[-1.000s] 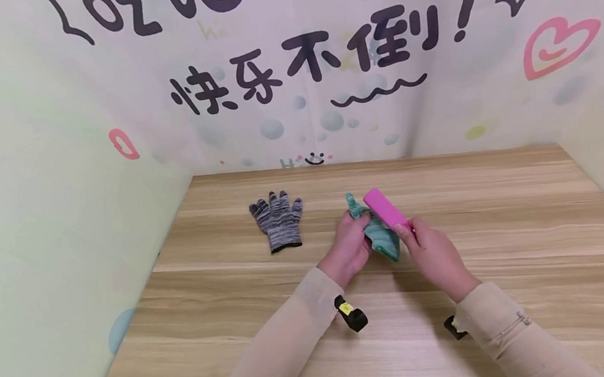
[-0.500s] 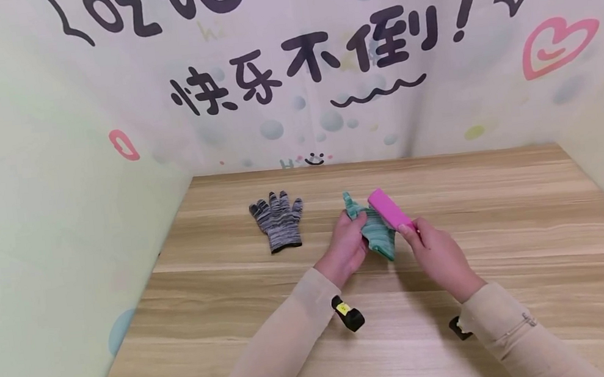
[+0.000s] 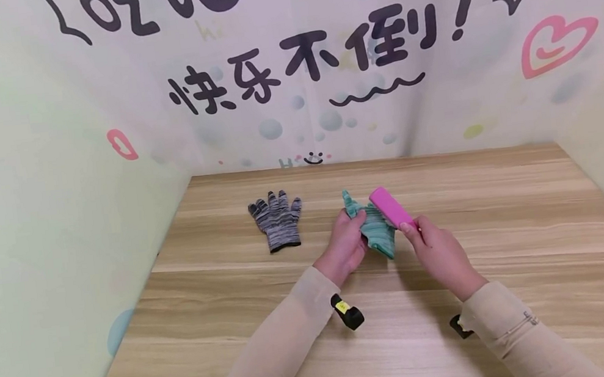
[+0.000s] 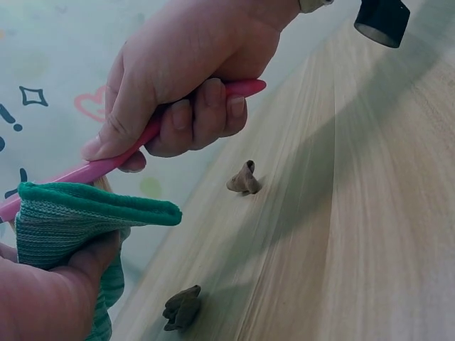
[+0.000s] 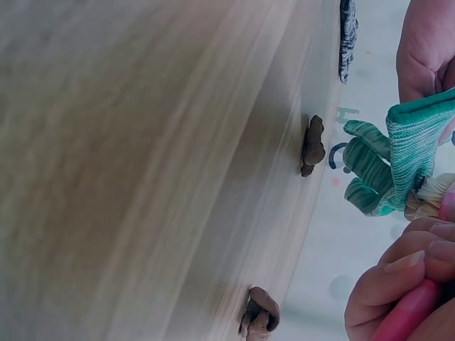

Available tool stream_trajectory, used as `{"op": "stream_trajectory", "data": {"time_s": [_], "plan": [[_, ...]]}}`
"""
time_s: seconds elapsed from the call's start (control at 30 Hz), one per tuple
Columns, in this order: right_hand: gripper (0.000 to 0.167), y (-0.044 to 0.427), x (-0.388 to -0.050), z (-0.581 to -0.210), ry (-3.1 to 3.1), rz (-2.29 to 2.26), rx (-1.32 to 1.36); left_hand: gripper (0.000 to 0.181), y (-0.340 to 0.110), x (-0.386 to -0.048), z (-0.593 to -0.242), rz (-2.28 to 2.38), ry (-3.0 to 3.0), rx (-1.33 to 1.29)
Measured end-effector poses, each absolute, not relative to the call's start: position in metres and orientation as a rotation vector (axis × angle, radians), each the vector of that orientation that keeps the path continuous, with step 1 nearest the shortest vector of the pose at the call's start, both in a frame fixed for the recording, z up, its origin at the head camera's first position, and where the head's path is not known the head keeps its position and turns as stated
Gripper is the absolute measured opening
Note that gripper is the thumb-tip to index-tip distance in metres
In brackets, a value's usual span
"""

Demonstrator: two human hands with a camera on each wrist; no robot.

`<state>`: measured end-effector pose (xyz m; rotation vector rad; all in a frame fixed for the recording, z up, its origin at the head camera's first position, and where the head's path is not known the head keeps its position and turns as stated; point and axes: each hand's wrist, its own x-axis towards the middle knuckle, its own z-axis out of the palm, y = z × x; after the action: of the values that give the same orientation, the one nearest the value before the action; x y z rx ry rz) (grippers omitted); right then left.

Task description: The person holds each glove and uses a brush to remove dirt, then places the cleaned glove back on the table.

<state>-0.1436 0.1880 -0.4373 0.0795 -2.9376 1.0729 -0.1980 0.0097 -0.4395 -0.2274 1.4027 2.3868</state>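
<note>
My left hand grips a green striped knit glove by its finger end, thumb on top. The cuff hangs toward me, and one glove finger sticks up at the far side. In my right hand is a pink brush, held by the handle with curled fingers. Pale bristles touch the glove fabric in the right wrist view. Both hands are raised over the table, close together. The grip of the left fingers beneath the glove is partly hidden.
A grey-and-black knit glove lies flat on the wooden table, left of the hands. Small brown twisted lumps show on the table in the wrist views. A printed cloth backdrop stands behind the table.
The brush and right hand have shifted slightly to the right. The left hand with the green glove has moved a little to the left. The grey glove has stayed put.
</note>
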Motion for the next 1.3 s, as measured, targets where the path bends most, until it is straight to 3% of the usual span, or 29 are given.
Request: {"op": "stream_trajectory", "data": {"time_s": [0.37,1.3], "plan": [[0.056,0.192,-0.143,-0.44,-2.93,1.057,0.065,0.041,0.008,-0.197,-0.439,2.38,1.407,-0.213],[0.062,0.182,-0.149,-0.423,-2.884,1.259,0.002,0.019,0.011,-0.195,-0.443,2.256,1.541,-0.132]]}}
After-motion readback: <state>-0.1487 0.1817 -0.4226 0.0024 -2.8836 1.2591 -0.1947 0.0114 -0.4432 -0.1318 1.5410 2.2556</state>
